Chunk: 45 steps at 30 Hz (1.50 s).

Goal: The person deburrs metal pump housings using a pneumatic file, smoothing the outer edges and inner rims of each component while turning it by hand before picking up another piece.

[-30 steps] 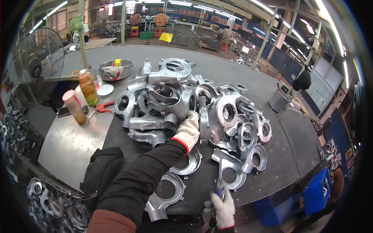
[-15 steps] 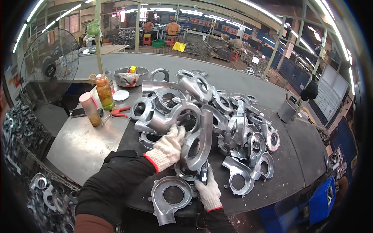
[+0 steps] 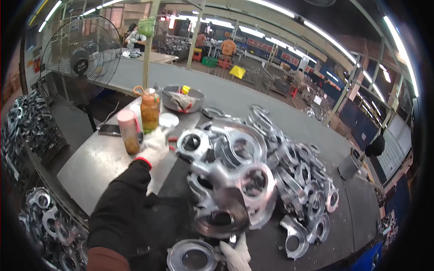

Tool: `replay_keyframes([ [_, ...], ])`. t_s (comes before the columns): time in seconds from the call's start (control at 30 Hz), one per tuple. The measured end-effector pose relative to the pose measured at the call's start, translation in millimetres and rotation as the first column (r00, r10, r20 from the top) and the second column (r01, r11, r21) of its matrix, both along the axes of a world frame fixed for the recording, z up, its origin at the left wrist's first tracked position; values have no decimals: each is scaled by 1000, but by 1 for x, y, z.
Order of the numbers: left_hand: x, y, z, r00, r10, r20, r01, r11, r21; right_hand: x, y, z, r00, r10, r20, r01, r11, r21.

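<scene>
My left hand (image 3: 154, 147), in a white knit glove with a red cuff, is over red-handled pliers (image 3: 172, 143). Motion blurs its fingers, so their grip is unclear. At the near edge my gloved right hand (image 3: 237, 256) is closed, with a small shiny piece showing at its fingertips; what it holds I cannot make out. Just beyond it, a scroll-shaped metal housing (image 3: 242, 208) leans tilted on the pile, blurred. A ring-shaped housing (image 3: 174, 256) lies flat left of my right hand. More silver housings (image 3: 302, 174) are heaped to the right.
A pink-lidded bottle (image 3: 128, 131), an orange-capped bottle (image 3: 150, 110) and a phone (image 3: 110, 130) are left of the pile. Behind are a metal basin (image 3: 196, 100) and a white lid (image 3: 168, 119). A large fan (image 3: 80, 65) stands far left; a grey bucket (image 3: 350, 165) is right.
My left hand has let go of the upright housing and moved left to the pliers. That housing has tipped down toward me. My view has turned left; my right hand stays near the front edge.
</scene>
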<state>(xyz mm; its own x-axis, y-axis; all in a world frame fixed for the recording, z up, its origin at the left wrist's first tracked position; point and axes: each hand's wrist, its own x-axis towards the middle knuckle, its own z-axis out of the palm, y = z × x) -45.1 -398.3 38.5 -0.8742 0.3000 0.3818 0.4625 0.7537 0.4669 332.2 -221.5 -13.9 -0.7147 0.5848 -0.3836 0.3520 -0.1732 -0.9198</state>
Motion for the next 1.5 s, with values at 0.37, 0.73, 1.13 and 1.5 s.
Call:
replay_keyframes([
  [0.37, -35, 9, -52, 996, -87, 31, 91, 866, -492, 30, 19, 37, 994, 50, 95, -55, 997, 46],
  [0.73, -65, 41, 69, 970, -111, -215, 78, 985, -156, 33, 29, 40, 944, 111, 310, -175, 967, 187],
  [1.13, -113, 58, 92, 979, -201, -20, 201, 965, 169, 36, 25, 32, 967, 81, 242, -125, 978, 170],
  [1.5, 181, -6, 80, 427, -661, 617, 895, 214, -390, 60, 72, 46, 649, 46, 760, -744, 250, 620],
])
